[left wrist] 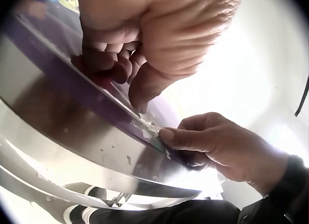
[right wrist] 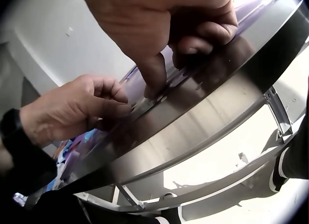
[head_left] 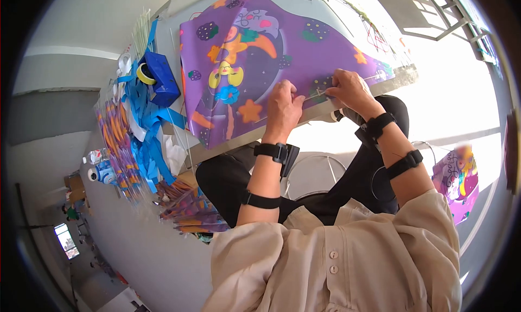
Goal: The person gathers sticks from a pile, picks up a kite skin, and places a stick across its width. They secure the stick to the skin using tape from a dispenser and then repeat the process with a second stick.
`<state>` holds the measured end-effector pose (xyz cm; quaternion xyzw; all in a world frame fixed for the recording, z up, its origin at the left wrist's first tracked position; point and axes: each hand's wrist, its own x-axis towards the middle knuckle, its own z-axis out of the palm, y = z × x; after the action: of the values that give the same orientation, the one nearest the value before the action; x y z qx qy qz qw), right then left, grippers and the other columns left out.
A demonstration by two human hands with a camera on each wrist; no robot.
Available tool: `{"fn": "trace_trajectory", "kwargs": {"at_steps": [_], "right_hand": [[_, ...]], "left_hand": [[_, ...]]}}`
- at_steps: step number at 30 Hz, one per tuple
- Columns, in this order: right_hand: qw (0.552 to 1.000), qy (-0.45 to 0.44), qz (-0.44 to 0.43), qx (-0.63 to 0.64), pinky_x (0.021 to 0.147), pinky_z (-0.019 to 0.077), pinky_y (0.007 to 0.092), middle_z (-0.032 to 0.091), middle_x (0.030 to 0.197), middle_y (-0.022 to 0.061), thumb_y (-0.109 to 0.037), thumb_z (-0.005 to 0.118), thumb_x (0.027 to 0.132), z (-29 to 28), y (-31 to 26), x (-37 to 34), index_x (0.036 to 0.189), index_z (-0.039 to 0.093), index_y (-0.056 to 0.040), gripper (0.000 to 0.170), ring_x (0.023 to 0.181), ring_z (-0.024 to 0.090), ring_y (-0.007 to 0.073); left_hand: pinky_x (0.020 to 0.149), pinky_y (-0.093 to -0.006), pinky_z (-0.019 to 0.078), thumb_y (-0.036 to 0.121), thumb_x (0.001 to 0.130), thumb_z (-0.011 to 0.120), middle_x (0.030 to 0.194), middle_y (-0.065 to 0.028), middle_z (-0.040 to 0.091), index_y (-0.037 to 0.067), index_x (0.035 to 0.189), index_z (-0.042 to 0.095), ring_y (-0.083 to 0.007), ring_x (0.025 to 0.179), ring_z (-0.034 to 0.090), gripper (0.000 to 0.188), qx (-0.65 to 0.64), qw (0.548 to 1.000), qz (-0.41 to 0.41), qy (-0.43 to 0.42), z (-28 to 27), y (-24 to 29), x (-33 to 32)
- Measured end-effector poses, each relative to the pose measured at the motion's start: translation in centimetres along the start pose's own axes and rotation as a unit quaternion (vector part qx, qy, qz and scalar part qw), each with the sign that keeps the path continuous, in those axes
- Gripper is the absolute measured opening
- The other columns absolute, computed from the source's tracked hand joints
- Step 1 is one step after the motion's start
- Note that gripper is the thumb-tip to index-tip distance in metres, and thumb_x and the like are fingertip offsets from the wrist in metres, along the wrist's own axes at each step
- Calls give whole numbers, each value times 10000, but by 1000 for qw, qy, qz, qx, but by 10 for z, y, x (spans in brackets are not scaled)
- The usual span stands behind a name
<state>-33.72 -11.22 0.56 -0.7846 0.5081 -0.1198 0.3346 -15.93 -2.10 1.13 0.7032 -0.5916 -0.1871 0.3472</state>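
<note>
A purple printed sheet (head_left: 304,51) with cartoon fruit, flowers and a yellow-haired figure lies across the table. Along its near edge runs a thin pale rod, with a small whitish scrap (left wrist: 145,130) between the two hands. My left hand (head_left: 283,108) has curled fingers, and its thumb and fingertips pinch the sheet's edge beside the scrap. Just to the right, my right hand (head_left: 351,92) pinches the same edge, its thumb (left wrist: 181,138) on top. In the right wrist view, the left hand (right wrist: 72,108) and right hand stand close together at the scrap.
A blue tape dispenser (head_left: 161,79) with a yellow roll stands left of the sheet. Blue strips (head_left: 146,143) and bundled orange-purple pieces (head_left: 116,149) hang beside it. The metal table edge (right wrist: 193,117) runs below the hands. Thin stalks (head_left: 347,13) lie at the back.
</note>
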Motion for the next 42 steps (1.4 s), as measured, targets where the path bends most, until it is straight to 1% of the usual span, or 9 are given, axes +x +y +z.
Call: {"fn": "trace_trajectory", "kwargs": {"at_steps": [2, 6, 10, 14, 20, 25, 29, 40, 42], "right_hand": [[997, 31, 19, 74, 603, 452, 333, 561, 659, 118, -95, 688, 718, -13, 2, -11, 724, 543, 8, 178, 663, 588, 236], [970, 225, -61, -65, 788, 454, 409, 572, 927, 180, -93, 659, 715, -28, 37, -26, 866, 567, 3, 201, 913, 565, 351], [975, 193, 62, -85, 851, 456, 398, 578, 1008, 168, -100, 701, 699, -46, 70, -18, 1011, 598, -6, 342, 978, 567, 334], [977, 183, 47, -99, 829, 468, 385, 575, 1010, 168, -74, 721, 672, -51, 86, -10, 991, 603, 7, 350, 958, 583, 305], [990, 110, 86, 19, 650, 512, 336, 645, 814, 136, 25, 713, 625, -60, 102, 6, 961, 608, 9, 353, 722, 645, 214], [991, 95, 92, 33, 605, 498, 294, 643, 691, 108, -16, 727, 629, -70, 108, 10, 847, 640, -4, 234, 658, 633, 160], [987, 78, 94, 105, 616, 481, 281, 638, 678, 52, -45, 721, 656, -83, 115, 11, 791, 648, -7, 159, 614, 602, 155], [907, -68, 224, 350, 393, 316, 154, 561, 647, 3, -95, 646, 819, -117, 90, 4, 789, 612, -33, 77, 468, 439, 39], [831, -14, 251, 497, 402, 330, 156, 568, 660, 20, -90, 635, 827, -118, 86, 1, 813, 609, -18, 78, 497, 473, 62]], "left_hand": [[678, -352, 484, -12, 707, 683, 836, -123, 579, 8, 837, 532, -268, 770, 589, 200, -7, 999, -12, 47, -19, -6, -29], [895, -412, 411, -27, 699, 676, 1034, -138, 550, 16, 991, 526, -339, 1029, 502, 331, 134, 978, -33, 156, -64, -48, -71], [940, -414, 398, 18, 720, 674, 1121, -140, 553, 8, 1069, 544, -340, 1070, 501, 373, 144, 973, -115, 137, -101, -93, -77], [947, -396, 401, 69, 693, 705, 1127, -152, 574, 11, 1085, 579, -322, 1089, 515, 416, 114, 979, -144, 89, -113, -99, -75], [884, -440, 427, 89, 646, 761, 1075, -157, 523, 38, 1106, 562, -363, 1040, 497, 503, 255, 963, -77, 52, -97, -70, -76], [906, -466, 412, 111, 664, 765, 1161, -218, 479, 75, 1310, 455, -383, 1098, 469, 718, 247, 964, -101, 12, -99, -69, -74], [878, -451, 414, 66, 668, 740, 1045, -158, 516, 25, 1083, 540, -361, 1016, 494, 463, 251, 965, -62, 42, -97, -67, -75], [951, -474, 373, 167, 680, 758, 1171, -219, 468, 5, 1122, 528, -393, 1124, 437, 523, 224, 970, -91, 4, -95, -67, -70], [995, -475, 328, 192, 678, 760, 1256, -187, 434, 27, 1180, 505, -373, 1185, 395, 586, 266, 958, 13, 106, -85, -49, -67]]}}
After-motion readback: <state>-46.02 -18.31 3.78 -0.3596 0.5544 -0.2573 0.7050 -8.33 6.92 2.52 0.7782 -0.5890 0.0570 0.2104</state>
